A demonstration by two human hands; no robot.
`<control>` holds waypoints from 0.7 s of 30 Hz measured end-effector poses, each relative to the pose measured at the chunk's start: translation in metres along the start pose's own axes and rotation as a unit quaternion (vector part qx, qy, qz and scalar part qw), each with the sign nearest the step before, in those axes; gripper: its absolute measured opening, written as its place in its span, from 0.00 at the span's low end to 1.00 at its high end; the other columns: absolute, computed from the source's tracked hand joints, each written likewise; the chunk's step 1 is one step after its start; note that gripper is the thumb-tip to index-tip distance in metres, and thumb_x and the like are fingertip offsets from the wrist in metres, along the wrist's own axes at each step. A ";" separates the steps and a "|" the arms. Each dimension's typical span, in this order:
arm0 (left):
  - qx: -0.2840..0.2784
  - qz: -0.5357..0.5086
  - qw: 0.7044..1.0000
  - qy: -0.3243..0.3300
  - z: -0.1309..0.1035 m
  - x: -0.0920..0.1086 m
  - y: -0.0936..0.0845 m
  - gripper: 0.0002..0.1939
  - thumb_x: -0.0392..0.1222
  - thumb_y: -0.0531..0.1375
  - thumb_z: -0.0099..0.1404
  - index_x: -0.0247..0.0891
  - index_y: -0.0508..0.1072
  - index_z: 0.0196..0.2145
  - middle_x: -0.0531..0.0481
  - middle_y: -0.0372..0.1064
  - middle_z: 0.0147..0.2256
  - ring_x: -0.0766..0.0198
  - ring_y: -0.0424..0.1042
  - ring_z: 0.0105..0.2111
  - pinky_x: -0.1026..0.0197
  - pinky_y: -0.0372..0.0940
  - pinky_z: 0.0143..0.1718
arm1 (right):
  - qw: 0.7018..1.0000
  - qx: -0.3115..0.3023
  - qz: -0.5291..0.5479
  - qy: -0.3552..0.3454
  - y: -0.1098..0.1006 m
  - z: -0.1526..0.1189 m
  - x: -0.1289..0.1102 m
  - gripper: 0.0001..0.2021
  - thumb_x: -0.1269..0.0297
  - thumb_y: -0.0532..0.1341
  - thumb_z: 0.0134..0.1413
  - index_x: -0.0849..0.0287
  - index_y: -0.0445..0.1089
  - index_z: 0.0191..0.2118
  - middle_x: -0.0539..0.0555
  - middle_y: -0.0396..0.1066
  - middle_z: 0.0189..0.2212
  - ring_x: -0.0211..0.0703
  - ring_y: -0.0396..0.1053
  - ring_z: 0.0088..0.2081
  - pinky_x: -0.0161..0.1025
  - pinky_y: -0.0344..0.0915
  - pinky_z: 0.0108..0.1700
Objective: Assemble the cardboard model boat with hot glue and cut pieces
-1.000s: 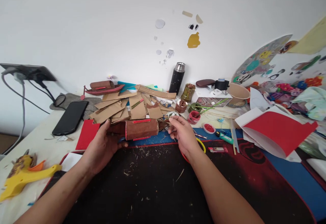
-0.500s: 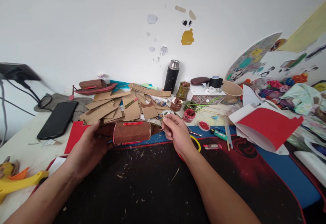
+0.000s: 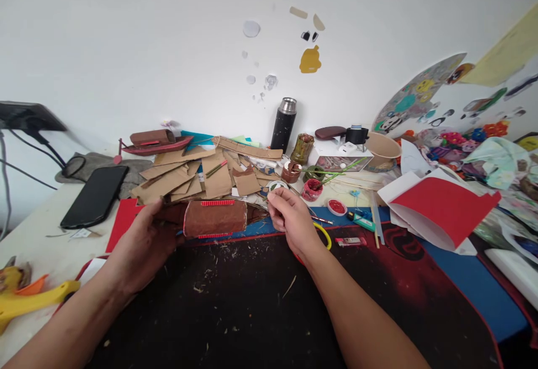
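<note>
Black and flat, a big mat (image 3: 235, 307) lies in front, with tiny scraps spread over it. At the left edge is a yellow tool (image 3: 42, 299). The left hand (image 3: 143, 246) grips one end of a brown boat (image 3: 215, 219) with its thumb on top. The boat is held sideways over the far edge of the mat, and its round roof has red strips (image 3: 217, 203) on two sides. The right hand (image 3: 292, 218) is at the boat's other tip, fingertips pinched together; I cannot tell if anything is between them. Just past that hand are a yellow ring (image 3: 325, 236) and a pink lighter (image 3: 351, 241). A black phone (image 3: 94, 196) lies on the left. Behind the boat is a messy pile of cardboard (image 3: 218, 178), with a red paint jar (image 3: 311, 191) to its right. Farther back stand a dark bottle (image 3: 283, 132) and, on the left, a small red boat (image 3: 162, 146). Last comes the white wall (image 3: 147, 44), with a yellow sticker (image 3: 310, 60) on it.
</note>
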State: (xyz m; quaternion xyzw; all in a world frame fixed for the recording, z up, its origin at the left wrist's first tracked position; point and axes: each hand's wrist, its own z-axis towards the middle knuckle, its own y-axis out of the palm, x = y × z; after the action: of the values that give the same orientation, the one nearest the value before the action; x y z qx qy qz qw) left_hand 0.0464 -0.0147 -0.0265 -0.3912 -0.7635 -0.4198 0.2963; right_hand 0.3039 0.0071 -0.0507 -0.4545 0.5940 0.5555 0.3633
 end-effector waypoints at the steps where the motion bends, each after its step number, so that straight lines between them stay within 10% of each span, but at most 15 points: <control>1: 0.000 0.001 1.000 0.001 0.000 0.000 0.000 0.21 0.44 0.50 0.78 0.33 0.82 0.48 0.40 0.86 0.36 0.56 0.80 0.27 0.61 0.73 0.28 | 1.000 -0.002 -0.001 0.001 0.000 0.000 0.000 0.15 0.54 0.71 0.54 0.56 0.67 0.32 0.43 0.64 0.22 0.28 0.48 0.18 0.31 0.39 0.20; 21: -0.048 0.005 0.999 0.012 -0.002 0.001 -0.003 0.18 0.43 0.51 0.79 0.35 0.80 0.49 0.42 0.85 0.36 0.56 0.82 0.30 0.60 0.75 0.29 | 0.999 0.006 0.010 -0.032 0.000 -0.003 -0.001 0.17 0.53 0.72 0.55 0.57 0.67 0.30 0.44 0.64 0.22 0.29 0.49 0.18 0.30 0.42 0.19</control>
State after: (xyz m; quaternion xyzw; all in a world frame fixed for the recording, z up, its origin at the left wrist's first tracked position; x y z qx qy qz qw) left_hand 0.0439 -0.0170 -0.0262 -0.4040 -0.7367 -0.4594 0.2882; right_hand 0.3047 0.0041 -0.0495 -0.4287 0.5896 0.5698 0.3793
